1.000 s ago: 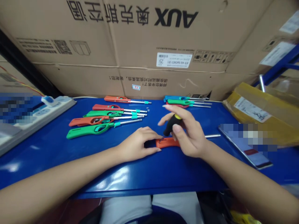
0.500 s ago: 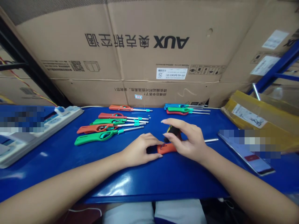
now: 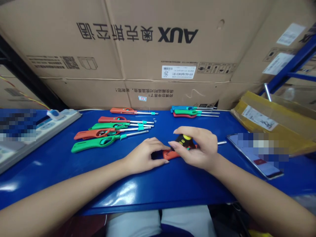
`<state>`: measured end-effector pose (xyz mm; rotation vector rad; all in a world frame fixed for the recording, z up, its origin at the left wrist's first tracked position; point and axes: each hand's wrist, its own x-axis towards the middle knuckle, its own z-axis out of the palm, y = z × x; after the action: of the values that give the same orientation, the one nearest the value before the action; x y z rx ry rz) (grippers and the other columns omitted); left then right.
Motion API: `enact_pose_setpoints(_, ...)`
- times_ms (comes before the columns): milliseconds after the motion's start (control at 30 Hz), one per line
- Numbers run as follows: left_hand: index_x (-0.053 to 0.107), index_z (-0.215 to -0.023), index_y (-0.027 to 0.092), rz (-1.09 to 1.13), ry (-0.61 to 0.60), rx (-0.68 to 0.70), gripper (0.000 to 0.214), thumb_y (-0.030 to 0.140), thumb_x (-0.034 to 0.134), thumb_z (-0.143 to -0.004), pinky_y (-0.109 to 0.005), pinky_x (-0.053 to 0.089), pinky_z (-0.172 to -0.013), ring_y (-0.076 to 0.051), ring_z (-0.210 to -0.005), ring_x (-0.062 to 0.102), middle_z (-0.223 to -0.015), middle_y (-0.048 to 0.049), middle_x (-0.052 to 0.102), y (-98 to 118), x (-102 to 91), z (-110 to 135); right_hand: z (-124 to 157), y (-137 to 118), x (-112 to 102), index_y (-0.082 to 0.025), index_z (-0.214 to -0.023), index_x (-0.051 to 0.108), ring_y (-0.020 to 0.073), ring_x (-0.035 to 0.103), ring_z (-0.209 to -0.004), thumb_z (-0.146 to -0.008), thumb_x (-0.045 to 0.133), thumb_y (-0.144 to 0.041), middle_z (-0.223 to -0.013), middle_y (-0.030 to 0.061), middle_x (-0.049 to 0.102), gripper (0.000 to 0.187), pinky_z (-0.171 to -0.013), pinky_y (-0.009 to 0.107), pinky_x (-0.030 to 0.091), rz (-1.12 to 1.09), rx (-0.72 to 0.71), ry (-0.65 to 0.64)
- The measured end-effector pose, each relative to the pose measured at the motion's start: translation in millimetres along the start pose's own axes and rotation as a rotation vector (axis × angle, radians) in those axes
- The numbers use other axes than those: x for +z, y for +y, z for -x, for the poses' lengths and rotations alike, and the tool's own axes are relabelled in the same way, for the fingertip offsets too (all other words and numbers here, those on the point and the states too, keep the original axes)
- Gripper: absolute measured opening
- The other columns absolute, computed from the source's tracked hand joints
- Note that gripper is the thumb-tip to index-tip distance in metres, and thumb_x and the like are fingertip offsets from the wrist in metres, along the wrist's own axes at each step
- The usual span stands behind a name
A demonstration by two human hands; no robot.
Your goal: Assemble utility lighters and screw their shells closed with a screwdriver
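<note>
An orange long-nosed lighter [image 3: 170, 154] lies on the blue table [image 3: 158, 187] in front of me, its metal tube [image 3: 221, 143] pointing right. My left hand [image 3: 143, 156] pinches the lighter's handle end and holds it down. My right hand [image 3: 197, 148] is closed round a short black screwdriver with a yellow cap [image 3: 184, 140], whose tip rests on the lighter's handle.
Several orange and green lighters [image 3: 108, 130] lie in a group at the left back, three more lighters [image 3: 190, 111] at the back centre. A white power strip [image 3: 46, 123] sits at the left, a phone [image 3: 256, 156] and a yellow package [image 3: 274, 120] at the right. Cardboard boxes [image 3: 148, 49] stand behind.
My right hand has tilted the screwdriver lower over the lighter. My head has shifted a little; both hands stay on the orange lighter.
</note>
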<state>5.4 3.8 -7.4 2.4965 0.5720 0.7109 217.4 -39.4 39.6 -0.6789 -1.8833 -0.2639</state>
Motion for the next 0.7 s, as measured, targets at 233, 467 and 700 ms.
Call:
enact_pose_setpoints(233, 0.072, -0.111, 0.018, 0.024, -0.003, 0.012, 0.026, 0.035, 0.073, -0.091, -0.038, 0.052, -0.092, -0.023, -0.101, 0.068, -0.109, -0.0088, 0.075, -2.1, 0.4, -0.9, 1.4, -3.2, 2.8, -0.021, -0.140, 0.052, 0.0181, 0.076, -0.086, -0.097, 0.051, -0.019, -0.110, 0.0074, 0.077, 0.043, -0.074, 0.030, 0.062, -0.202, 0.023, -0.141)
enact_pose_setpoints(467, 0.074, -0.108, 0.021, 0.026, 0.003, 0.013, 0.022, 0.032, 0.076, -0.089, -0.037, 0.051, -0.090, -0.022, -0.097, 0.067, -0.105, -0.0056, 0.076, -1.5, 0.6, -1.5, 0.2, 1.3, 1.4, -0.024, -0.116, 0.060, 0.0150, 0.069, -0.066, -0.093, 0.064, -0.023, -0.086, 0.0006, 0.073, 0.024, -0.062, 0.026, 0.056, -0.057, 0.030, -0.053)
enact_pose_setpoints(700, 0.073, -0.113, 0.019, 0.005, 0.002, -0.010, 0.029, 0.037, 0.074, -0.091, -0.038, 0.052, -0.090, -0.023, -0.097, 0.066, -0.106, -0.0075, 0.075, -2.2, 2.1, -0.9, -2.7, 3.3, -2.0, -0.022, -0.130, 0.054, 0.0165, 0.072, -0.087, -0.099, 0.053, -0.021, -0.108, 0.0071, 0.073, 0.031, -0.076, 0.028, 0.059, -0.220, 0.095, -0.209)
